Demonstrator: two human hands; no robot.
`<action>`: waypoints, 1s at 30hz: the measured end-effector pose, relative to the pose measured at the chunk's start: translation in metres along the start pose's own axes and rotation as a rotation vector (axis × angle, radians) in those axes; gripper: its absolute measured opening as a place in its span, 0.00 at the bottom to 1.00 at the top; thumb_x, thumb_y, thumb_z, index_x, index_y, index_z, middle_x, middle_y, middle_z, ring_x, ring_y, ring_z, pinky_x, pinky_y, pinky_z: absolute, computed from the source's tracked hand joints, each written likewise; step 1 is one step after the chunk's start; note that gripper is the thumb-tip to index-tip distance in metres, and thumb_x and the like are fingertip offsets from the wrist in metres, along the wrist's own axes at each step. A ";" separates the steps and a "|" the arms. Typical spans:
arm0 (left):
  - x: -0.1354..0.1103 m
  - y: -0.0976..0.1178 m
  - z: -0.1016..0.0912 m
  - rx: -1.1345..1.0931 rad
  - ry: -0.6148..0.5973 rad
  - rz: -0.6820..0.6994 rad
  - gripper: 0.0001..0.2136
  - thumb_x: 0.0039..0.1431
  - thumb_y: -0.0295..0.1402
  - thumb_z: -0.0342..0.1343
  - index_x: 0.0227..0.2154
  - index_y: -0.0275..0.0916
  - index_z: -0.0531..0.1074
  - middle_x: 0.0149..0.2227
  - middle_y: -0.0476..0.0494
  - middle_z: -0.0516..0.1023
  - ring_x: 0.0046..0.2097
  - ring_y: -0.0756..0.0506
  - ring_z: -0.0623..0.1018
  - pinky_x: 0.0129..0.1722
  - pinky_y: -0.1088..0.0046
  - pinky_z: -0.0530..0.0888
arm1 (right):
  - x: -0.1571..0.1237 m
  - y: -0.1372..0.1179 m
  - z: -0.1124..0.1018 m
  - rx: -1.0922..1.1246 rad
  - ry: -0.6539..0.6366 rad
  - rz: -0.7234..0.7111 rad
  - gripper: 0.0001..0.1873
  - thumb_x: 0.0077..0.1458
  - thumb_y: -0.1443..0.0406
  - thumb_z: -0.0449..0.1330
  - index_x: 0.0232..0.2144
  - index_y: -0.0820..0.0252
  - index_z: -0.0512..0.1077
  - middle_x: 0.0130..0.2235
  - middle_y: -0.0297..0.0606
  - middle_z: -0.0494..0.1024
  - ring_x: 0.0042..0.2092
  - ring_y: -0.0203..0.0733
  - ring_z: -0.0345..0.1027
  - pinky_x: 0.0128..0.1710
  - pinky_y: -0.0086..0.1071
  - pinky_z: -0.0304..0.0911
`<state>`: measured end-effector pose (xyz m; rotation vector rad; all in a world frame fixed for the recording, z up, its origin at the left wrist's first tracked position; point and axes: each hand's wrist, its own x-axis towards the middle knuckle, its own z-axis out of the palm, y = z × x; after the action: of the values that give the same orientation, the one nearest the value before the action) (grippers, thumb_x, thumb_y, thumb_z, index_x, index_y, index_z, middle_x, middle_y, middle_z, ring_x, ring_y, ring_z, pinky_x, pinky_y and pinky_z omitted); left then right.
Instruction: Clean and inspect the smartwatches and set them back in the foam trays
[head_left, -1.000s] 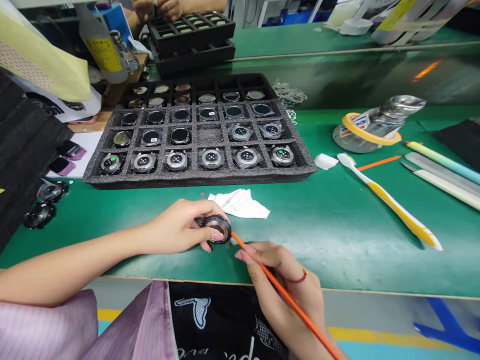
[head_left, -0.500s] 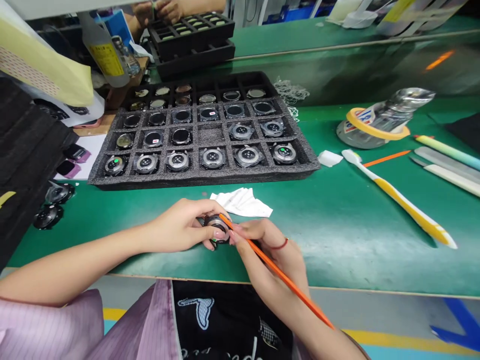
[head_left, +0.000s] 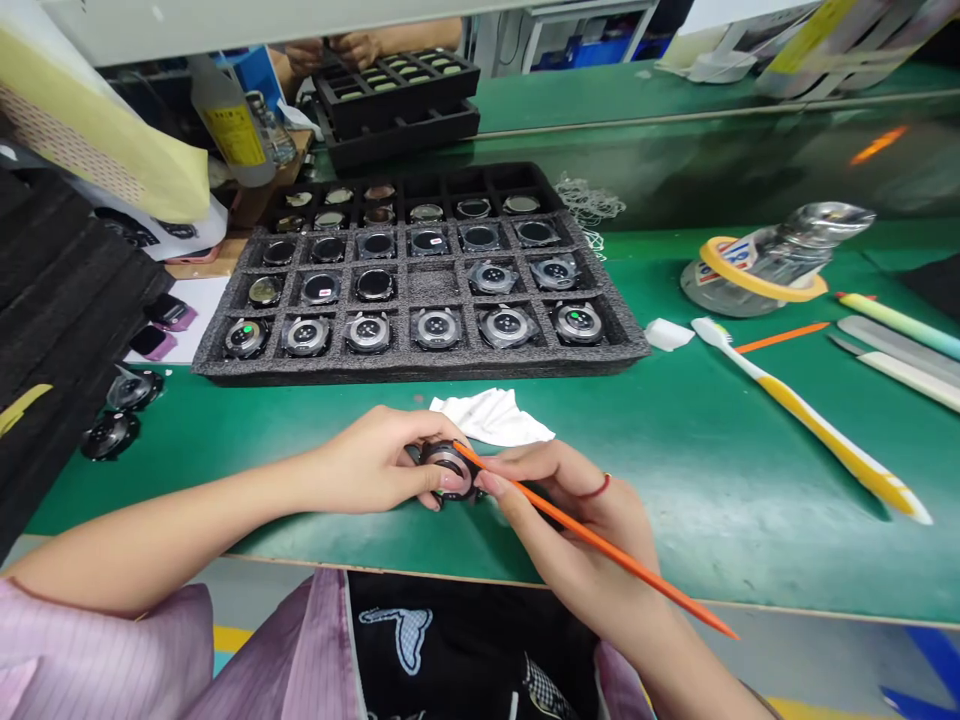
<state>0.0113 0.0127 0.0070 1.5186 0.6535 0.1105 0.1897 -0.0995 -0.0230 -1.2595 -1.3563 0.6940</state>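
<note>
A dark grey watch case and an orange stick are seen against a green bench mat, a white cloth is shown just beside them, a yellow-and-white toothbrush is coloured further right, and fine lilac pinstripes are carried by the smock sleeve.

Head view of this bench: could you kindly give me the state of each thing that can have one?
Left hand, gripping the watch body.
Right hand, holding the orange stick.
Orange stick, tip at the watch body's rim.
Foam tray, one middle slot empty.
White cloth, crumpled.
Toothbrush, lying flat.
</note>
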 end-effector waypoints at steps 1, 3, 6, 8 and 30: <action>0.000 0.001 0.000 -0.001 -0.002 0.001 0.06 0.61 0.28 0.61 0.40 0.36 0.74 0.37 0.46 0.81 0.32 0.52 0.82 0.34 0.77 0.82 | 0.002 -0.001 -0.002 -0.031 -0.024 -0.028 0.04 0.60 0.69 0.64 0.34 0.55 0.73 0.33 0.34 0.84 0.34 0.38 0.80 0.33 0.28 0.74; 0.000 0.001 0.000 0.001 0.007 0.001 0.06 0.60 0.28 0.61 0.40 0.36 0.74 0.37 0.46 0.81 0.32 0.52 0.82 0.34 0.77 0.82 | 0.002 -0.002 -0.005 -0.073 -0.065 -0.070 0.05 0.61 0.70 0.63 0.34 0.55 0.72 0.33 0.33 0.82 0.35 0.37 0.79 0.35 0.28 0.74; 0.000 0.001 0.000 0.021 0.023 -0.016 0.07 0.60 0.29 0.62 0.41 0.36 0.73 0.38 0.46 0.81 0.31 0.51 0.83 0.33 0.76 0.82 | -0.006 -0.003 -0.011 -0.109 -0.080 -0.100 0.08 0.62 0.73 0.60 0.34 0.55 0.69 0.32 0.33 0.79 0.34 0.36 0.77 0.34 0.27 0.72; 0.000 0.000 0.000 0.033 0.018 -0.037 0.08 0.60 0.30 0.62 0.40 0.36 0.73 0.38 0.47 0.80 0.30 0.51 0.83 0.32 0.77 0.82 | -0.013 -0.002 -0.011 -0.140 -0.054 -0.110 0.09 0.62 0.74 0.59 0.33 0.55 0.68 0.31 0.33 0.77 0.32 0.35 0.75 0.32 0.28 0.71; 0.000 -0.001 0.001 -0.001 0.015 -0.013 0.07 0.60 0.28 0.61 0.40 0.35 0.72 0.37 0.48 0.79 0.35 0.51 0.82 0.34 0.77 0.84 | -0.037 0.000 0.006 -0.140 0.082 -0.049 0.10 0.62 0.75 0.59 0.36 0.55 0.67 0.35 0.32 0.77 0.34 0.31 0.74 0.33 0.24 0.68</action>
<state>0.0111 0.0115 0.0059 1.5135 0.6753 0.1125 0.1778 -0.1320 -0.0364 -1.3460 -1.3827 0.5153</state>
